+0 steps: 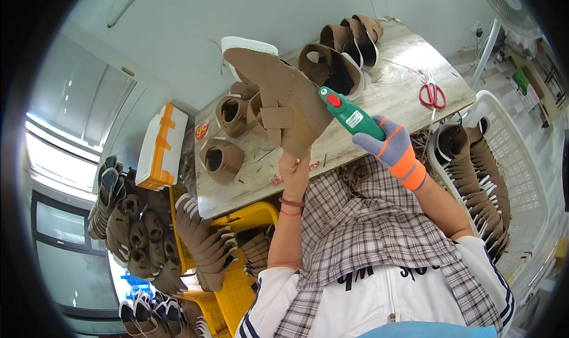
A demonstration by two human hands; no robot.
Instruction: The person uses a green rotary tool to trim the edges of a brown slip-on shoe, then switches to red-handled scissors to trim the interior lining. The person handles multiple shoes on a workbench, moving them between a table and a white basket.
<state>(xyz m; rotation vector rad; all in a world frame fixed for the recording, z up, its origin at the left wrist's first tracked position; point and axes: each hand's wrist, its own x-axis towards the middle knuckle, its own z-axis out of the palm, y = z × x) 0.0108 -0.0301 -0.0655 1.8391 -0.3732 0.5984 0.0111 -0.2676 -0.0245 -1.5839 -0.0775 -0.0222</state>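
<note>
Pale-walled room, white fan [505, 3] at the upper right. Wood-grain table [403, 98] runs across the middle of the frame. Brown shoe [296, 95] raised over it at centre, tilted, white sole end toward upper left, a strap piece on its lower part.

Left hand [294, 171], bare, just below the shoe: fingers closed, pinching its lower end. Two reddish bands at the wrist. Right hand [391, 148], right of centre, in a grey-and-orange glove: fingers wrapped about the lower end of a green tool [352, 120] with a red button. Tool's upper end lies at the shoe's right edge; cannot tell whether it touches.

On the table: more brown footwear behind the held shoe and to its right; one lone piece [220, 171] toward the left corner. Red-handled scissors [431, 84] at the right, well apart from both hands.

Lower left: yellow crates [234, 296] among many stacked brown shoes. Above them, a white box [159, 147] with orange tape. Right edge: white basket [524, 142] holding long nested rows of shoes. The wearer has a checked apron [373, 231] over a white top.
</note>
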